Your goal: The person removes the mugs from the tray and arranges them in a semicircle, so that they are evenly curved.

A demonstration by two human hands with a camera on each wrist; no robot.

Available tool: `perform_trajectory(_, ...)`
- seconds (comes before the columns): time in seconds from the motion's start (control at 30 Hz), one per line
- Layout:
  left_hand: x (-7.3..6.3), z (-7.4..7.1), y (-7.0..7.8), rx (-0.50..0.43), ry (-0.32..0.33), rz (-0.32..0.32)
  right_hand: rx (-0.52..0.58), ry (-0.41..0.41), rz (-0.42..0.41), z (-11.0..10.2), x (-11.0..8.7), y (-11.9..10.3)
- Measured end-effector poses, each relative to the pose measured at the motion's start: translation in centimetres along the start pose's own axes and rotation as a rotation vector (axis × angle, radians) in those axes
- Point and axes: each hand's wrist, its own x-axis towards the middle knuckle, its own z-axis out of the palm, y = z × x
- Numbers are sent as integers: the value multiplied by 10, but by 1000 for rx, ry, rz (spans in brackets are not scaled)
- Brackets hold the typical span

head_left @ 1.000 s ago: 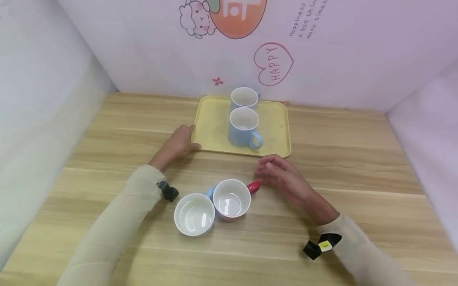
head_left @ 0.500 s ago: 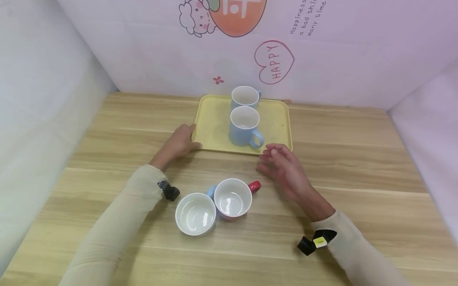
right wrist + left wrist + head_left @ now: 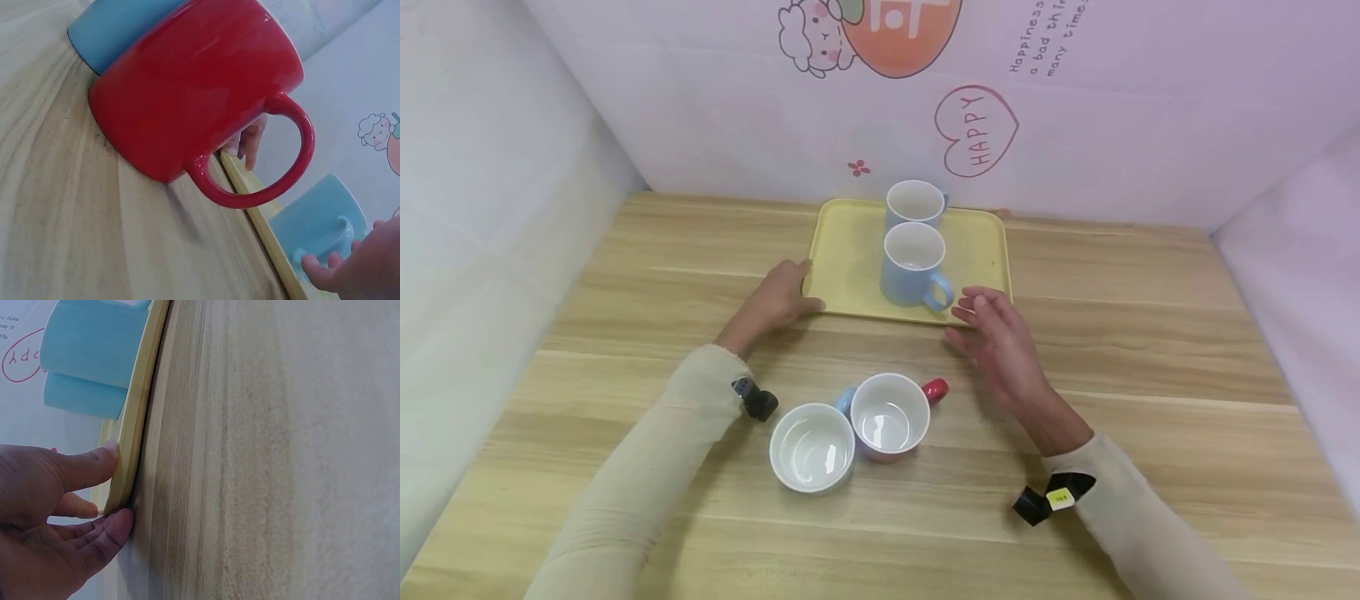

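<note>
My left hand pinches the left front corner of a yellow tray; in the left wrist view the thumb lies on the rim and the fingers are at the edge. Two light blue mugs stand upright on it, the front mug partly hiding the rear mug. My right hand, fingers loosely bent, hovers at the tray's right front corner, close to the front mug's handle, with nothing held. Nearer me on the table stand a red mug and another blue mug, side by side.
The wooden table extends to both sides of the tray. Behind the tray rises a white printed wall. White side walls bound the table at left and right.
My right hand has moved forward and slightly left, from beside the red mug's handle to the tray's right front corner. The left hand keeps its hold on the tray; the mugs stay put.
</note>
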Motion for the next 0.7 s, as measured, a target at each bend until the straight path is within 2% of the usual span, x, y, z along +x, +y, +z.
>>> perform_trajectory(0.3, 0, -1, -2, -6, 1, 11, -69, 143, -43, 14, 9, -1)
perform_trajectory(0.5, 0, -1, -2, -4, -6, 13, -171, 183, -52, 16, 16, 4)
perform_trajectory(0.7, 1, 0, -4, -5, -11, 16, -211, 200, -52, 16, 22, 7)
